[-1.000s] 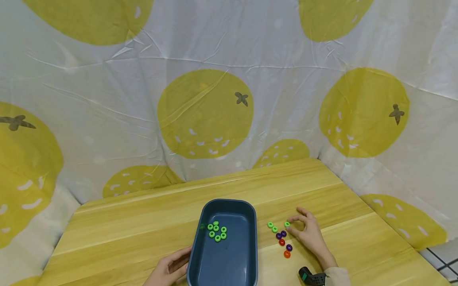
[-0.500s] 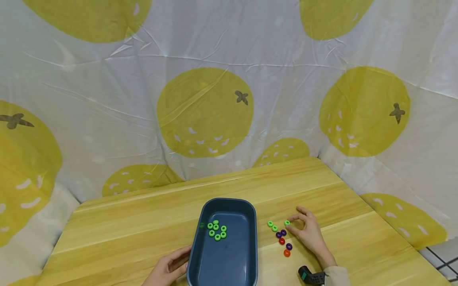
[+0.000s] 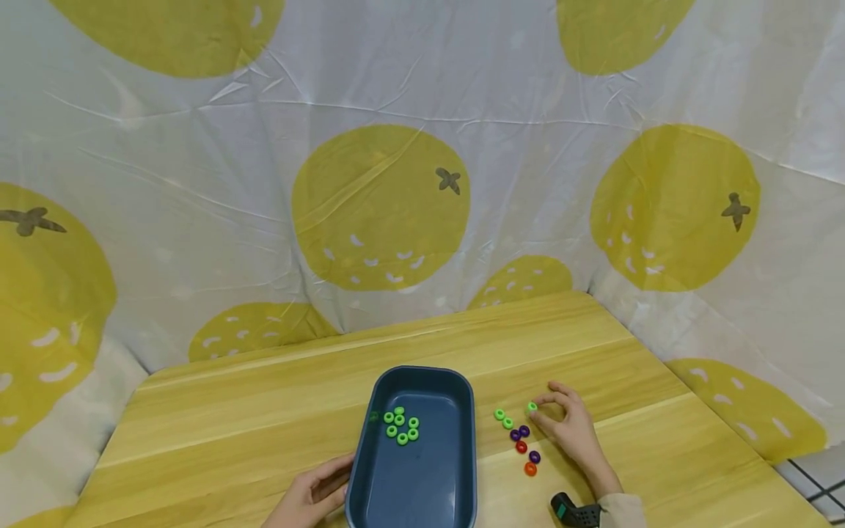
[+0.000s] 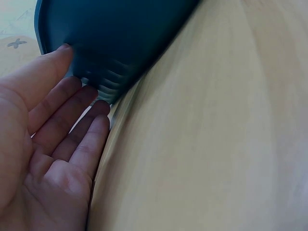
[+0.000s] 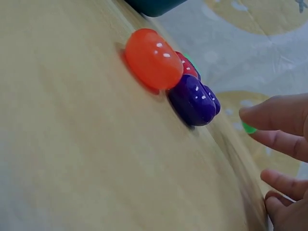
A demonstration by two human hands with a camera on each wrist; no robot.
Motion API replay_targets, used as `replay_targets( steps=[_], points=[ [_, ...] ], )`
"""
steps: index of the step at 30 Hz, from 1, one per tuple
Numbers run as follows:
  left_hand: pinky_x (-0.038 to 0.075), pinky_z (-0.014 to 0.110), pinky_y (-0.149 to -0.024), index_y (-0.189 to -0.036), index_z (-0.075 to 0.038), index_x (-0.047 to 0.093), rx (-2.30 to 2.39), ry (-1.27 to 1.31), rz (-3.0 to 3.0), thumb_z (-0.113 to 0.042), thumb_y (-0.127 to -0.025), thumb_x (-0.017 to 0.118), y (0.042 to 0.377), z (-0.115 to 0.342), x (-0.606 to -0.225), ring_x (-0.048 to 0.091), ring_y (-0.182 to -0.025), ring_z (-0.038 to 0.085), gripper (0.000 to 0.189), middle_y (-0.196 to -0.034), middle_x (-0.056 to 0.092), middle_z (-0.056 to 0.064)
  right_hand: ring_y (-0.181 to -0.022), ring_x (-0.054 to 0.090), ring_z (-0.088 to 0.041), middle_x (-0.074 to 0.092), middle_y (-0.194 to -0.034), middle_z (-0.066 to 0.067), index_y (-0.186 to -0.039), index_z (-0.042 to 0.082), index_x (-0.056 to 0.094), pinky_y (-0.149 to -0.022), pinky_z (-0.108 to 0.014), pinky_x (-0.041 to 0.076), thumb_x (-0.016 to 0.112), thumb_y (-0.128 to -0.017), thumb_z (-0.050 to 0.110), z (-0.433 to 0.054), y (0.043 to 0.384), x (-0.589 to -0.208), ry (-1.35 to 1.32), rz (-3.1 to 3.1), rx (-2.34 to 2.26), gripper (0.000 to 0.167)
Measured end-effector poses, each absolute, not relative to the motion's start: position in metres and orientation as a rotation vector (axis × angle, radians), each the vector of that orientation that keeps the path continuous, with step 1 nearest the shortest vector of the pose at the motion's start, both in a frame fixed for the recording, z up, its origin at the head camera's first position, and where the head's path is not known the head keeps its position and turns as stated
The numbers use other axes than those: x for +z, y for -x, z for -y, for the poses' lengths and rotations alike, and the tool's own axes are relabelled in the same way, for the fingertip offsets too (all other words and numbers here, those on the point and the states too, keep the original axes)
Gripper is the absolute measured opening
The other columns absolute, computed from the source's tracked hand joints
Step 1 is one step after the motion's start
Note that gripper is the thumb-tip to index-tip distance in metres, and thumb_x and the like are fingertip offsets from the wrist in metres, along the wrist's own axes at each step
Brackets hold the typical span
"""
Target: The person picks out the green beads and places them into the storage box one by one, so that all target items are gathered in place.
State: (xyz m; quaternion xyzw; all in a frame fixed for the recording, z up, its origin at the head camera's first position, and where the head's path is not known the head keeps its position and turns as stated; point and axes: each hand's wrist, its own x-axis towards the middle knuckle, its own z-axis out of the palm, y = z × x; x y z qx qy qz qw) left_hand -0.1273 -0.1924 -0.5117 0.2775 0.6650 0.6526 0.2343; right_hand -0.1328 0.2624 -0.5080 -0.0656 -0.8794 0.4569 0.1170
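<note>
My right hand pinches a small green ring-shaped bead between thumb and index finger; in the right wrist view only a sliver of this bead shows behind the thumb. Left of that hand lie two green beads, several purple beads, a red bead and an orange bead. The blue tray has several green beads lying in its far half. At the tray's left wall rests my left hand, its fairly straight fingers and thumb touching the outside.
A wooden table carries everything. A black device sits at the right wrist. Behind and to the right hangs a white cloth printed with yellow fruit.
The pinched green bead has risen slightly off the table with my right fingertips. My left hand, the tray and the other beads stay in place.
</note>
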Motion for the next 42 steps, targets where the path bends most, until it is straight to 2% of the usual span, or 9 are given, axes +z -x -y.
replay_targets(
  steps=[5,9,16,21,25,32,42],
  points=[
    [0.046,0.013,-0.097,-0.143,0.025,0.022,1.815,-0.791,-1.793,-0.006,-0.105,0.047,0.126,0.193,-0.516,0.051,-0.121,-0.008,0.055,-0.143,0.022,0.051,-0.141,0.028,-0.050,0.039,-0.150,-0.026,-0.105,0.001,0.070,-0.114,-0.068,0.017,0.075,-0.088,0.017,-0.255,0.138,-0.498,0.250,2.581,1.365,0.024],
    [0.046,0.014,-0.097,-0.143,0.025,0.022,1.820,-0.788,-1.778,-0.006,-0.105,0.046,0.125,0.193,-0.518,0.051,-0.121,-0.008,0.055,-0.143,0.023,0.051,-0.140,0.030,-0.049,0.041,-0.150,-0.024,-0.105,0.002,0.070,-0.113,-0.069,0.021,0.074,-0.089,0.018,-0.241,0.148,-0.476,0.212,2.578,1.337,0.023],
    [0.046,0.014,-0.097,-0.144,0.024,0.024,1.803,-0.743,-1.802,-0.010,-0.105,0.048,0.126,0.195,-0.518,0.053,-0.119,-0.008,0.057,-0.145,0.031,0.044,-0.136,0.036,-0.049,0.046,-0.146,-0.023,-0.101,0.005,0.072,-0.108,-0.069,0.031,0.075,-0.089,0.016,-0.191,0.169,-0.426,-0.012,2.540,1.300,0.017],
    [0.046,0.014,-0.097,-0.145,0.022,0.025,1.786,-0.724,-1.825,-0.011,-0.105,0.049,0.126,0.194,-0.518,0.052,-0.119,-0.009,0.058,-0.146,0.030,0.044,-0.131,0.043,-0.049,0.050,-0.141,-0.024,-0.098,0.007,0.073,-0.103,-0.066,0.038,0.076,-0.087,0.015,-0.146,0.177,-0.408,-0.215,2.499,1.296,0.014],
    [0.046,0.014,-0.097,-0.144,0.023,0.024,1.797,-0.745,-1.808,-0.010,-0.105,0.048,0.126,0.194,-0.518,0.052,-0.120,-0.009,0.057,-0.145,0.028,0.046,-0.130,0.043,-0.049,0.050,-0.139,-0.026,-0.096,0.008,0.074,-0.102,-0.067,0.038,0.076,-0.087,0.015,-0.112,0.180,-0.406,-0.357,2.512,1.262,0.011],
    [0.045,0.013,-0.096,-0.143,0.025,0.023,1.820,-0.778,-1.800,-0.008,-0.105,0.046,0.125,0.194,-0.516,0.052,-0.119,-0.009,0.056,-0.143,0.023,0.051,-0.133,0.036,-0.049,0.046,-0.141,-0.027,-0.092,0.009,0.072,-0.102,-0.064,0.040,0.077,-0.087,0.014,-0.067,0.185,-0.414,-0.452,2.594,1.140,0.009],
    [0.045,0.012,-0.097,-0.143,0.026,0.023,1.807,-0.830,-1.811,-0.008,-0.106,0.044,0.127,0.194,-0.514,0.050,-0.120,-0.010,0.054,-0.142,0.021,0.052,-0.138,0.030,-0.043,0.043,-0.143,-0.024,-0.087,0.011,0.073,-0.100,-0.055,0.047,0.080,-0.084,0.016,-0.044,0.182,-0.426,-0.489,2.777,0.913,0.009]
  ],
)
